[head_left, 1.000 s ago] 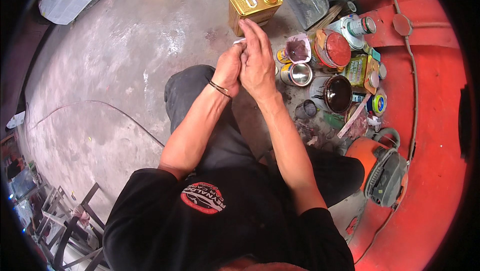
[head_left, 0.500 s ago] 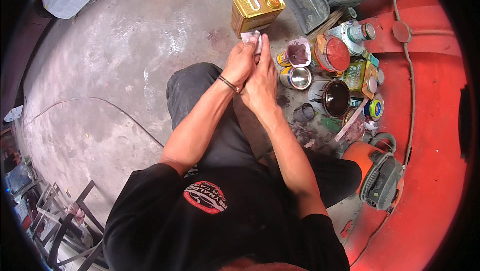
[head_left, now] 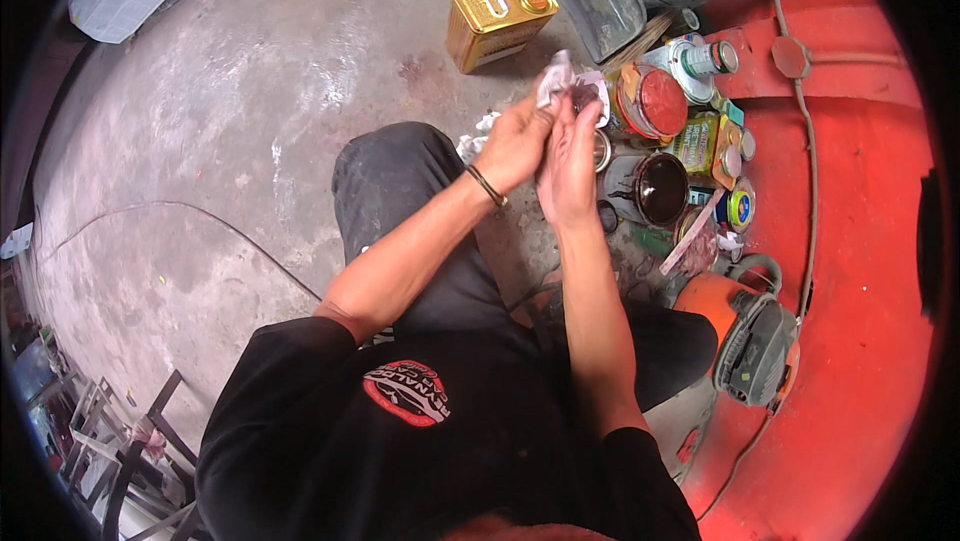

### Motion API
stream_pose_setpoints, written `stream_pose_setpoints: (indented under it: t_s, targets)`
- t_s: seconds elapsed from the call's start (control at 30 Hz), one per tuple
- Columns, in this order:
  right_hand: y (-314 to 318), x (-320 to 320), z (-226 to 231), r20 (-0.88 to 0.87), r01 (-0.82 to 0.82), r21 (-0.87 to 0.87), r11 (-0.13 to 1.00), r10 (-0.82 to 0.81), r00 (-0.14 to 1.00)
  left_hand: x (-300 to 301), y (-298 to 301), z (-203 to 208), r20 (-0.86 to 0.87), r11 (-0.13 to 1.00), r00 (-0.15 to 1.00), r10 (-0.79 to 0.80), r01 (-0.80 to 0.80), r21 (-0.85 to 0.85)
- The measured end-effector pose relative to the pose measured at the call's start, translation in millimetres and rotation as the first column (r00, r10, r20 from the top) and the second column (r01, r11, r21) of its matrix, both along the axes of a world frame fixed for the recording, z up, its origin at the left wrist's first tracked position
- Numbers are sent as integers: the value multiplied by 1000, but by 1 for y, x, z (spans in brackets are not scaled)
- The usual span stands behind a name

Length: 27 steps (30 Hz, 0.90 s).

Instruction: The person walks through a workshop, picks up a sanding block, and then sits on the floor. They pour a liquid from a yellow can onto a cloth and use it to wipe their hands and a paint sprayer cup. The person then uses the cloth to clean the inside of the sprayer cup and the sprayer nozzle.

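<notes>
Pinching a crumpled white cloth (head_left: 555, 78) in the left hand (head_left: 518, 146), just past the fingertips, with the right hand (head_left: 570, 176) opened out close beside it, fingers straight and pointing toward the cloth. Can't tell whether the right fingers touch the cloth, nor whether the two hands meet. Reaching out past bent knees, over a grey floor (head_left: 220, 111) with a red panel (head_left: 870, 211) all down the right side. Next down in size, just beside the right knee, an orange-and-black machine (head_left: 750, 341). At the far side, a grey dustpan (head_left: 605, 16), with a gold can (head_left: 500, 16) upright to its left. Nearer the right hand, among clustered cans, a tub with a red top (head_left: 660, 101) and a pot (head_left: 622, 191) of dark liquid. Partly hidden behind the right fingers, a pale-rimmed cup (head_left: 604, 96). Smaller again, a pale flat stick (head_left: 692, 233) near the pot, and a dark wristband (head_left: 487, 184) around the left wrist
</notes>
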State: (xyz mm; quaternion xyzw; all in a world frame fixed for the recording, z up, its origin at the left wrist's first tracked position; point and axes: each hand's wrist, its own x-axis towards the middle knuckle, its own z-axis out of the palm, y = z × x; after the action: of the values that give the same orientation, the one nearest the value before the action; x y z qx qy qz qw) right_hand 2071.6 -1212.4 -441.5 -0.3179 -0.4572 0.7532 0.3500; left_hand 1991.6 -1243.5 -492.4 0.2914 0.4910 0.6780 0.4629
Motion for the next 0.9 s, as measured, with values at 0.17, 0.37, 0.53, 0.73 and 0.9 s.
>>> stream_pose_setpoints:
  t_s: [0.17,0.37,0.53,0.73,0.9]
  targets:
    - [67,-12,-38,-240,161,-319,934,-244,940,25,-29,29,-214,998,977,0,13,61]
    - [-12,-44,-3,-10,95,-53,994,-96,995,-20,-18,10,22,991,995,97,-94,-100]
    - [62,-31,-1,66,227,-196,954,-218,974,23,-41,39,-36,997,999,-26,28,72]
    - [28,-50,7,15,37,22,999,-38,999,-2,-40,33,181,1000,983,-17,17,3]
    - [61,-37,-1,-37,28,-112,993,-33,999,17,-40,24,-62,996,997,48,-43,83]
